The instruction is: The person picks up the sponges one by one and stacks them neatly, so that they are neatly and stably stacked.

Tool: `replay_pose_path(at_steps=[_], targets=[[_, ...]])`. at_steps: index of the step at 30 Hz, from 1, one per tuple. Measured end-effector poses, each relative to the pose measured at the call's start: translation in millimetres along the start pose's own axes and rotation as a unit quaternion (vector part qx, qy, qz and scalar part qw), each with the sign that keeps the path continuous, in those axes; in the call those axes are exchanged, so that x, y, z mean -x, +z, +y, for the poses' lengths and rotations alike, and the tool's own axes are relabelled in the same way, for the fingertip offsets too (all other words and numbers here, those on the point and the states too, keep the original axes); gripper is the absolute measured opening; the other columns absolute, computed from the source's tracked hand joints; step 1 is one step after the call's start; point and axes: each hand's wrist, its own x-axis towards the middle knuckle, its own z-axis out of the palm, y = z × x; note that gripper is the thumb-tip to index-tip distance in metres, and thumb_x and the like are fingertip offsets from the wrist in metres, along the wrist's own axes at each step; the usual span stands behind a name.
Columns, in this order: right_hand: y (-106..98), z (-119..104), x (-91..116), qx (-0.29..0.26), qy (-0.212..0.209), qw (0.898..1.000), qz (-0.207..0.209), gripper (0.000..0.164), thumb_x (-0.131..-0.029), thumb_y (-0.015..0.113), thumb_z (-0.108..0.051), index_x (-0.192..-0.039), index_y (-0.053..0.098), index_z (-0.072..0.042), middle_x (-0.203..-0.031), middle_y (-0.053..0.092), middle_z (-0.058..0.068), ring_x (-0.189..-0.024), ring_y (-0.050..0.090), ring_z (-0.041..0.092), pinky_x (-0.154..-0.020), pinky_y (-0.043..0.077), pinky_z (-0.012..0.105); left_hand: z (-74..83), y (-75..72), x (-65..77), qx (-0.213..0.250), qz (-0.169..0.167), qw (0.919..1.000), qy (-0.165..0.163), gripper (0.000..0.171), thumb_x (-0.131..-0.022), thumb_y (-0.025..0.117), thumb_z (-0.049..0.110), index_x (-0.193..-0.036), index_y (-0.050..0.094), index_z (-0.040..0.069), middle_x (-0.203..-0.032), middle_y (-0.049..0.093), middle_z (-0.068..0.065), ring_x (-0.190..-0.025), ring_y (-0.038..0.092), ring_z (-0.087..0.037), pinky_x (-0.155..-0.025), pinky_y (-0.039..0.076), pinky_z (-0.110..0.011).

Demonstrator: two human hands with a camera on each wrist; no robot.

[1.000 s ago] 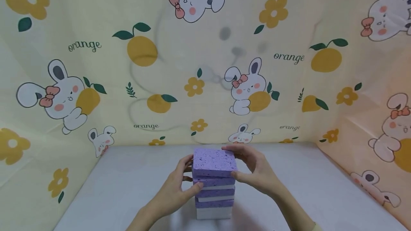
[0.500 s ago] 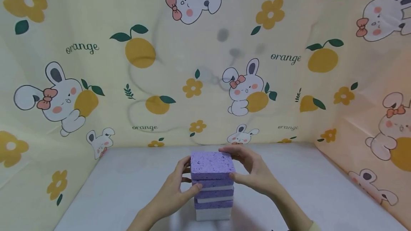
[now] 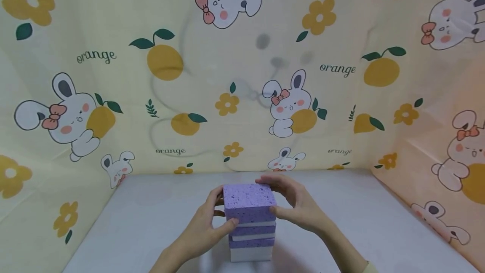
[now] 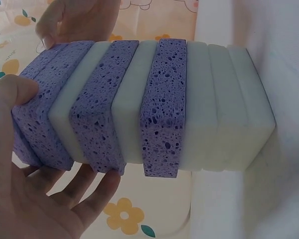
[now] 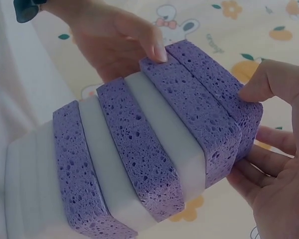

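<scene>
A tall stack of purple pored sponges and smooth white sponges stands on the table before me. The top purple sponge (image 3: 250,196) lies on another purple sponge (image 5: 194,107), their edges nearly flush. Below these, white and purple alternate, down to several white sponges (image 4: 229,109) at the base. My left hand (image 3: 204,224) holds the upper stack from the left, thumb on the second purple sponge and fingers along its far side. My right hand (image 3: 303,207) grips the top sponge at its right end, thumb in front, fingers behind; the far fingertips are partly hidden in the head view.
A pale table top (image 3: 159,205) spreads around the stack. Behind and at both sides hangs a cream cloth (image 3: 212,75) printed with rabbits, oranges and flowers. A dark band (image 5: 26,10) shows near the left wrist in the right wrist view.
The top purple sponge has come down, in my right hand, onto the purple sponge beneath; the gap between them has closed. My left hand has stayed at the stack.
</scene>
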Motion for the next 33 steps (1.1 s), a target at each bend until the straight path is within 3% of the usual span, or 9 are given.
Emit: replay_pose_path(at_steps=[7,24,33], targets=[[-0.4,-1.1,-0.5,-0.021,0.001,1.000,-0.004,0.062,-0.085,0.071,-0.001,-0.141,0.046,-0.004,-0.136,0.054,0.012,-0.125,0.050,0.029,-0.104,0.042,0.040,0.0,0.6,0.1,0.004,0.001,1.0000,0.002,0.078,-0.091,0.068,0.039,-0.150,0.026,0.011,-0.141,0.047,-0.001,-0.120,0.050,-0.018,-0.094,0.049,-0.037],[-0.3,2.5,3.5,-0.005,-0.001,1.000,0.008,0.061,-0.085,0.070,0.000,-0.141,0.046,-0.005,-0.136,0.054,0.011,-0.125,0.050,0.028,-0.104,0.042,0.039,1.4,0.9,-2.2,0.004,-0.006,0.9999,-0.014,0.078,-0.091,0.067,0.040,-0.151,0.026,0.011,-0.140,0.047,-0.002,-0.120,0.049,-0.017,-0.095,0.048,-0.039],[2.5,5.8,8.5,-0.004,0.004,1.000,0.026,0.064,-0.087,0.070,0.000,-0.144,0.043,-0.010,-0.140,0.051,0.010,-0.128,0.047,0.027,-0.105,0.041,0.044,0.7,1.2,0.9,0.001,0.006,0.9996,-0.029,0.088,-0.089,0.069,0.045,-0.153,0.020,0.010,-0.144,0.044,-0.008,-0.125,0.047,-0.027,-0.102,0.040,-0.052]])
